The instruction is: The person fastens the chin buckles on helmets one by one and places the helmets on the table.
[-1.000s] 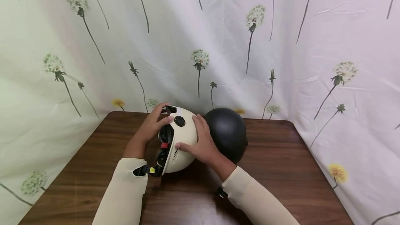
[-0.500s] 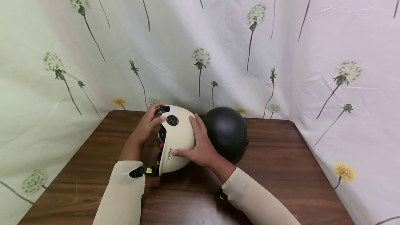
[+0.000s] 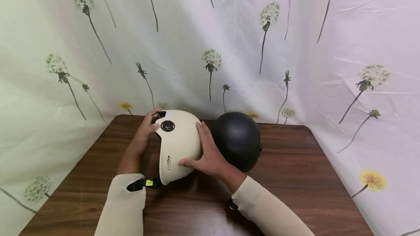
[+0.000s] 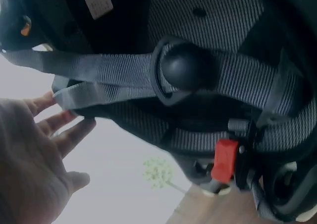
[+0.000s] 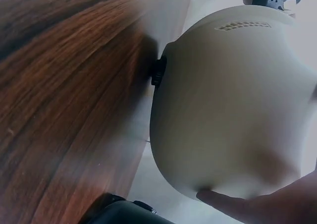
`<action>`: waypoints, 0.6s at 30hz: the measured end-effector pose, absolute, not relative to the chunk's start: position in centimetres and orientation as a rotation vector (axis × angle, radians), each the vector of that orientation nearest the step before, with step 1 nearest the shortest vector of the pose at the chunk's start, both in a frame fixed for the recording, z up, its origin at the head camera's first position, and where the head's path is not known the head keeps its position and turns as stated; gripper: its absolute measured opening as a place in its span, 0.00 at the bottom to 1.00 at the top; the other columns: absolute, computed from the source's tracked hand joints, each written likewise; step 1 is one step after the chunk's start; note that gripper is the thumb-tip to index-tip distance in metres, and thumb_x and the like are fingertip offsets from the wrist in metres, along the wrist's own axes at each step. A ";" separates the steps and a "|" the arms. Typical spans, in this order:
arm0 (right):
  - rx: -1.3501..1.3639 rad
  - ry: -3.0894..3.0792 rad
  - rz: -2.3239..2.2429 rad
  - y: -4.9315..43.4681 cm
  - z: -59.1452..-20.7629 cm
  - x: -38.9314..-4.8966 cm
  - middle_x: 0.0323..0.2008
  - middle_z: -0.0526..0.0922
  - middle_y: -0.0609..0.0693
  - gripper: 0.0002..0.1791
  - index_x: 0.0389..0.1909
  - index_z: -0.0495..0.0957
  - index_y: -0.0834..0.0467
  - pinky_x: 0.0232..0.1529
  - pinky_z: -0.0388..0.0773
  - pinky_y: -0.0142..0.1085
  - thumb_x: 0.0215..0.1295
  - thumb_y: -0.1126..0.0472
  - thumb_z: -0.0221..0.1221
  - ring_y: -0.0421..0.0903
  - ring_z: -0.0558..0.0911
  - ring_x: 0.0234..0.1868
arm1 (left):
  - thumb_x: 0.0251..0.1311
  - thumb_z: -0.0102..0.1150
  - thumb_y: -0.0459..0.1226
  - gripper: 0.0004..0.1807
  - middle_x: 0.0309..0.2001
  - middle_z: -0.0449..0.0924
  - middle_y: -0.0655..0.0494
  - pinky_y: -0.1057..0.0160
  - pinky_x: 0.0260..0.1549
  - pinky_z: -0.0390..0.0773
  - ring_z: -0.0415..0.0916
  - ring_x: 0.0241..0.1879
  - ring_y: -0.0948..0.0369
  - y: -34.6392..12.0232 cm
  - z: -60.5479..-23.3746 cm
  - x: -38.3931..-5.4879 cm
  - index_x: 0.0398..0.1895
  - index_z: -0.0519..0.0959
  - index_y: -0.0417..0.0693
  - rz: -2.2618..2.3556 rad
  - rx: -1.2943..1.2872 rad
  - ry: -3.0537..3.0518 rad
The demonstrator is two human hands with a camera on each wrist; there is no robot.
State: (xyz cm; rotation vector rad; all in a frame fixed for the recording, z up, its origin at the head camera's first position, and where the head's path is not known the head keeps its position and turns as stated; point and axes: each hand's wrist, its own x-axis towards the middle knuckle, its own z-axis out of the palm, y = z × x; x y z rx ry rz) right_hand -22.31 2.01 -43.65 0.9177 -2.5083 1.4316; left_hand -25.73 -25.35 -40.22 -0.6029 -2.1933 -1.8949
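You've got one cream helmet [image 3: 180, 139], smooth and tilted, near the desk's [image 3: 295, 188] far edge, one black helmet [image 3: 237, 139] just beside it! Your left hand [image 3: 144, 132] and right hand [image 3: 210, 156], fingers spread wide, support the cream one.

We look into the dark helmet [image 4: 208, 16], where grey straps [image 4: 121, 70] run below a white label [image 4: 98, 2] and a red clip [image 4: 225, 160] shows. The left hand [image 4: 34, 154] seems, in this dimness, to touch the helmet's edge with its fingertips.

Table [image 3: 288, 203] — dark brown wood grain | on it — black helmet [image 3: 235, 141], dome up
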 end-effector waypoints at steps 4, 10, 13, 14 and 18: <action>0.922 -2.519 1.410 1.9 -43.5 -22.2 0.85 0.33 0.41 0.70 0.86 0.36 0.34 0.75 0.61 0.61 0.51 0.23 0.70 0.51 0.46 0.85 | 0.66 0.43 0.40 0.42 0.72 0.58 0.27 0.50 0.66 0.55 0.60 0.65 0.55 -26.0 -39.9 -25.6 0.83 0.50 0.38 -1.814 -0.666 -2.259; 0.912 -2.514 1.403 1.9 -43.3 -22.0 0.85 0.35 0.42 0.69 0.86 0.38 0.33 0.74 0.62 0.61 0.54 0.37 0.77 0.52 0.48 0.84 | 0.70 0.42 0.44 0.40 0.69 0.62 0.29 0.52 0.65 0.56 0.63 0.64 0.61 -26.4 -40.0 -25.6 0.83 0.51 0.38 -1.801 -0.751 -2.270; 0.912 -2.500 1.406 1.9 -43.2 -22.0 0.85 0.37 0.41 0.69 0.85 0.39 0.33 0.74 0.62 0.61 0.53 0.39 0.79 0.51 0.48 0.84 | 0.72 0.41 0.46 0.40 0.69 0.62 0.29 0.55 0.64 0.57 0.65 0.63 0.63 -26.5 -40.2 -25.6 0.83 0.50 0.38 -1.841 -0.755 -2.243; 0.912 -2.493 1.409 1.9 -43.2 -22.0 0.85 0.37 0.41 0.69 0.85 0.40 0.33 0.74 0.62 0.61 0.53 0.40 0.79 0.51 0.49 0.84 | 0.72 0.41 0.47 0.40 0.69 0.61 0.29 0.54 0.64 0.56 0.64 0.63 0.62 -26.5 -40.3 -25.6 0.83 0.50 0.38 -1.844 -0.756 -2.238; 0.913 -2.472 1.406 1.8 -43.2 -21.9 0.85 0.39 0.41 0.70 0.86 0.41 0.36 0.75 0.61 0.59 0.51 0.41 0.81 0.47 0.48 0.84 | 0.71 0.40 0.46 0.39 0.68 0.62 0.33 0.51 0.65 0.53 0.64 0.63 0.61 -26.6 -40.5 -25.6 0.82 0.51 0.38 -1.861 -0.760 -2.200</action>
